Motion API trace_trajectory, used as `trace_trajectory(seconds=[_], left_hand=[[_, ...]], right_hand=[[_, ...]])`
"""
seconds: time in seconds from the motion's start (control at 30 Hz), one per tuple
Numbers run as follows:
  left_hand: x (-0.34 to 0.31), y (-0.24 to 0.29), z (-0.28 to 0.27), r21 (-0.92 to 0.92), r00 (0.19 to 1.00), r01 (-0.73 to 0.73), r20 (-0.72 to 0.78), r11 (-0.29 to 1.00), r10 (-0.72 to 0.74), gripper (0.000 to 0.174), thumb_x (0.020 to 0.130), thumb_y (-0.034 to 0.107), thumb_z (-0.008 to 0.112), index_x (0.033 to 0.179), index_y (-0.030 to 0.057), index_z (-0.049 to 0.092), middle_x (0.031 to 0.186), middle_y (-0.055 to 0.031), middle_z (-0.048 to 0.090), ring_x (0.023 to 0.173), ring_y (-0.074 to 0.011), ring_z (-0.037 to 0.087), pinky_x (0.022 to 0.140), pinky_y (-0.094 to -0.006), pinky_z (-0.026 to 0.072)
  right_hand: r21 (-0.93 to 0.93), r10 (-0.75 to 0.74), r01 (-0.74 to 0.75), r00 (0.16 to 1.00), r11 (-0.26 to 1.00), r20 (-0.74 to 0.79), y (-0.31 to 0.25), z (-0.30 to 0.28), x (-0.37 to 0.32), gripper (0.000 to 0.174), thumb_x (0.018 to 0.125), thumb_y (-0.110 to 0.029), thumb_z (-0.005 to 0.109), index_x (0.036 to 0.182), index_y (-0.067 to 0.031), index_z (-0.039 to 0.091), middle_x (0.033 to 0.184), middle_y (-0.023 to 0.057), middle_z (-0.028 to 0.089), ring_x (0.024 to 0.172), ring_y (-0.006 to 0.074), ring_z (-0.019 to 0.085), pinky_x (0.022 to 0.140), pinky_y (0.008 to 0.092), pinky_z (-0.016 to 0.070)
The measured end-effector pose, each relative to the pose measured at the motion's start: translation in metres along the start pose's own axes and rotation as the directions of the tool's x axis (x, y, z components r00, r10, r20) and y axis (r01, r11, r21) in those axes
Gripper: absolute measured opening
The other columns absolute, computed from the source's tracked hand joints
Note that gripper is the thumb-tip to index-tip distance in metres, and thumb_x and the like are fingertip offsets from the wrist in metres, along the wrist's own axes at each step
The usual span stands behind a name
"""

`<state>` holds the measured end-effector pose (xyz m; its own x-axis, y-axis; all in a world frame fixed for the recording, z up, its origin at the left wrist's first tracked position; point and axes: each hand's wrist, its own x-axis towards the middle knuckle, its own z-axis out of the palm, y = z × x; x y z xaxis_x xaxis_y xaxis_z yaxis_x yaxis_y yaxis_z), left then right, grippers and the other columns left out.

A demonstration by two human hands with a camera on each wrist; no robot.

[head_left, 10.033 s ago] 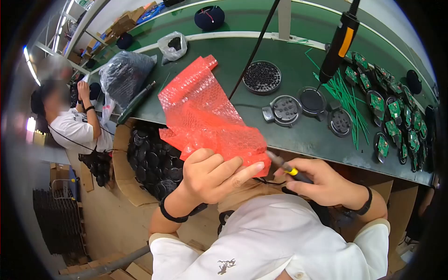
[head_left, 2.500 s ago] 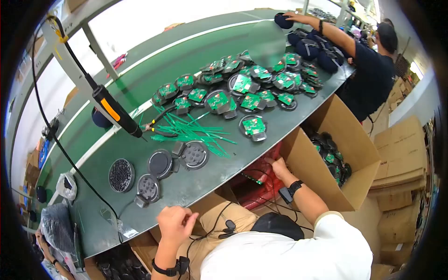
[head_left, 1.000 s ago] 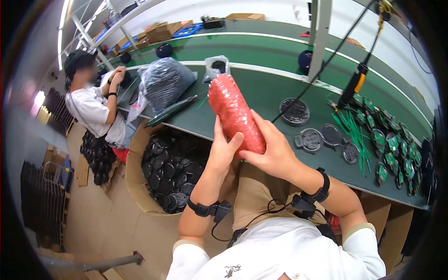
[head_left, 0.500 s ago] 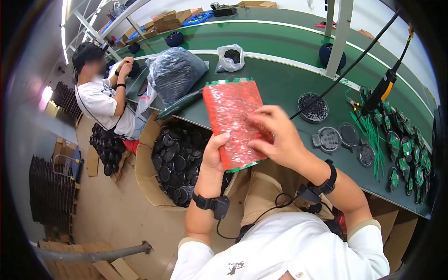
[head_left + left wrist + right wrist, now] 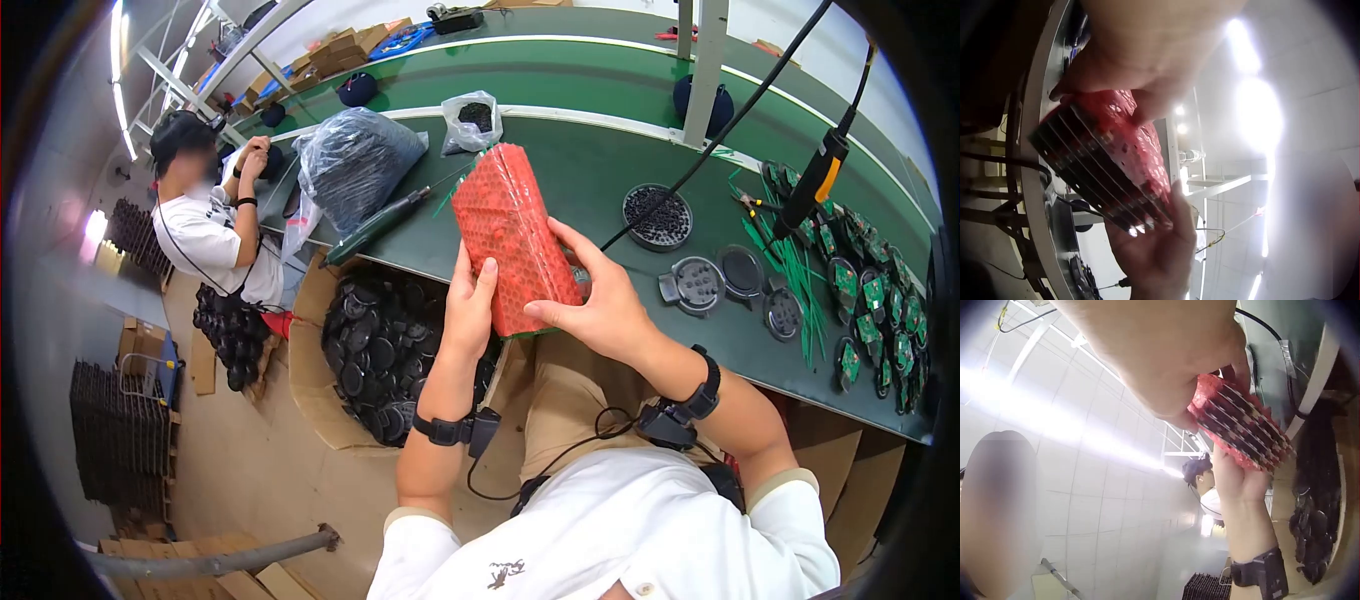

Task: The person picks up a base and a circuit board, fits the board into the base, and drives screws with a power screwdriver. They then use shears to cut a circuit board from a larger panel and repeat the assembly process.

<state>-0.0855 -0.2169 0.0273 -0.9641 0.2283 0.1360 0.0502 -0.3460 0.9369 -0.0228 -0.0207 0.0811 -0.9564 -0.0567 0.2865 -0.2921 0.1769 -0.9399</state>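
A red bubble-wrap bundle [image 5: 515, 240] is held upright, leaning slightly towards 11 o'clock, in the middle of the head view, above the near edge of the dark green table [image 5: 590, 170]. It is clasped from both sides. The left hand [image 5: 468, 310] is laid at the bundle's 7 o'clock, with the thumb on the front face and the fingers behind. The right hand [image 5: 595, 305] is wrapped round it at 4 o'clock, with the thumb pressed across the lower end. In the wrist views that lower end is seen to be unsealed, and the edges of stacked thin dark boards [image 5: 1244, 428] are exposed there.

The main risk is judged to be a slide-out. Only the wrap is gripped, not the boards, so if the squeeze is eased or the open end is tipped down, the stack could be shed through that mouth. At 8 o'clock below the bundle a brown cardboard box [image 5: 303, 365] of black round parts [image 5: 375, 350] is placed. Anything dropped would likely be lost among them or knocked against the table edge.

A skewed stack could also be caused by uneven pressure from the two sides, since the bubble film is soft and gives. If the bundle is swung towards 2 o'clock, the round black dish of small black pieces [image 5: 657, 217] could be struck and its contents scattered.
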Motion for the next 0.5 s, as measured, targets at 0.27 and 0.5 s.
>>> trace_trajectory(seconds=[0.27,0.5], left_hand=[[0.001,0.007,0.005,-0.139,0.994,0.099,0.067,0.985,-0.09,0.055,0.111,0.025,0.049,0.157,-0.0018,0.036,0.149,-0.0187,0.053,0.128,-0.0236,0.06,0.104,-0.0375,0.0536],[0.002,0.078,0.016,0.711,0.988,-0.132,0.036,0.691,0.152,0.056,0.091,0.005,0.067,0.146,0.0039,0.054,0.142,-0.0209,0.057,0.127,-0.029,0.062,0.095,-0.04,0.0578]], right_hand=[[0.175,0.044,-0.057,0.996,0.983,0.079,0.009,0.007,0.011,0.088,0.079,-0.022,0.089,0.153,-0.0016,0.046,0.134,0.0141,0.062,0.103,0.0148,0.062,0.074,0.0282,0.059],[0.227,-0.018,-0.014,0.991,0.974,0.135,0.008,0.008,0.016,0.083,0.081,-0.02,0.088,0.151,-0.0028,0.048,0.136,0.0147,0.061,0.108,0.018,0.063,0.079,0.03,0.0603]])
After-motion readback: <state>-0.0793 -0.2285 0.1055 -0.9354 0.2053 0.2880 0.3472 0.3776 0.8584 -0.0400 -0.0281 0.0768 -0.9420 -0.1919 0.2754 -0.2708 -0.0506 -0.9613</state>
